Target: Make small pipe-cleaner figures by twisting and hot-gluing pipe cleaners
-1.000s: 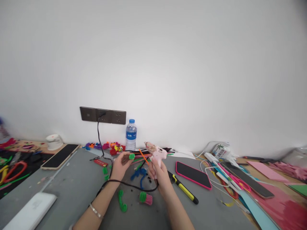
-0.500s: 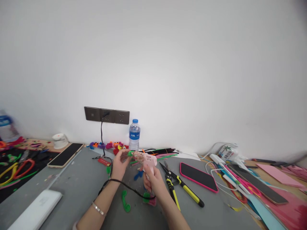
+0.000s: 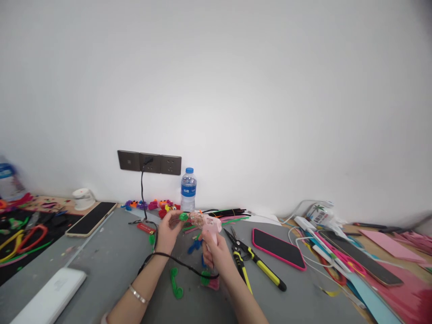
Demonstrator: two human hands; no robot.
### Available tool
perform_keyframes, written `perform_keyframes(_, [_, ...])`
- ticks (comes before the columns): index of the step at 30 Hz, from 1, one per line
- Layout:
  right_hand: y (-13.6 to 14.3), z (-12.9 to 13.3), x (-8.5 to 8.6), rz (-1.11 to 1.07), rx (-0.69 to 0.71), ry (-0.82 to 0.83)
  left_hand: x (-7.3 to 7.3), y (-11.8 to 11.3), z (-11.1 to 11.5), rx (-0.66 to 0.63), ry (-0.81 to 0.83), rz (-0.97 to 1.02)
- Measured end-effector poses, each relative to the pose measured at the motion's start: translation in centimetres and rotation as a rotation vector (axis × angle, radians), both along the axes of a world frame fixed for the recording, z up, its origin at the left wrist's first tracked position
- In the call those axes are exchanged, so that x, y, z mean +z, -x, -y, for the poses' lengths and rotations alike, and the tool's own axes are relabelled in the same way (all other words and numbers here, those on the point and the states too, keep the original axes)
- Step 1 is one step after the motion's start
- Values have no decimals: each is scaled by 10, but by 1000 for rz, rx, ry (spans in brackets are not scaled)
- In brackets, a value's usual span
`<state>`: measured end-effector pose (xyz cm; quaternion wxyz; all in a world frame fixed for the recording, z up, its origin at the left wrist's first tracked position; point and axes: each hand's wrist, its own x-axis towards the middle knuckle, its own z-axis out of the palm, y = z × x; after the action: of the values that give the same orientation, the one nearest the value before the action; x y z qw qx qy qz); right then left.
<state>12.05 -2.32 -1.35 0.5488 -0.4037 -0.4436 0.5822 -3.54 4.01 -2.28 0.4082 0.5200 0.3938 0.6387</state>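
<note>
My right hand [image 3: 214, 251] is closed round the handle of a pale pink glue gun [image 3: 211, 225], whose glue-smeared nozzle points left. A small green fuzzy piece [image 3: 183, 217] is pinched in the fingers of my left hand [image 3: 168, 230], close to the nozzle tip. The gun's black cord [image 3: 182, 262] loops over my left wrist. Below on the grey mat [image 3: 158, 297] lies a curled green pipe-cleaner piece [image 3: 176, 283]. Beside my right wrist are a green and pink fuzzy piece [image 3: 209, 281] and, farther up, a blue one [image 3: 195, 246].
Yellow-handled pliers [image 3: 254, 261] and a pink-cased phone [image 3: 278, 249] lie to the right. Behind stand a water bottle [image 3: 188, 191] and bundled pipe cleaners [image 3: 229, 213]. On the left are another phone [image 3: 92, 219], a white power bank [image 3: 50, 294] and scissors [image 3: 32, 238].
The glue gun's nozzle has drawn slightly to the right, away from the green piece, which now shows more. My left hand stays nearly in place.
</note>
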Motion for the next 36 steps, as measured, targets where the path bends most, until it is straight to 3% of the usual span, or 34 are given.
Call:
perform_keyframes(16, [5,4,1,17,41,26,2,0,0,13,30,51])
perform_keyframes(36, [1,4,4,53,-71,5,-1,-1,-1,20,-2,69])
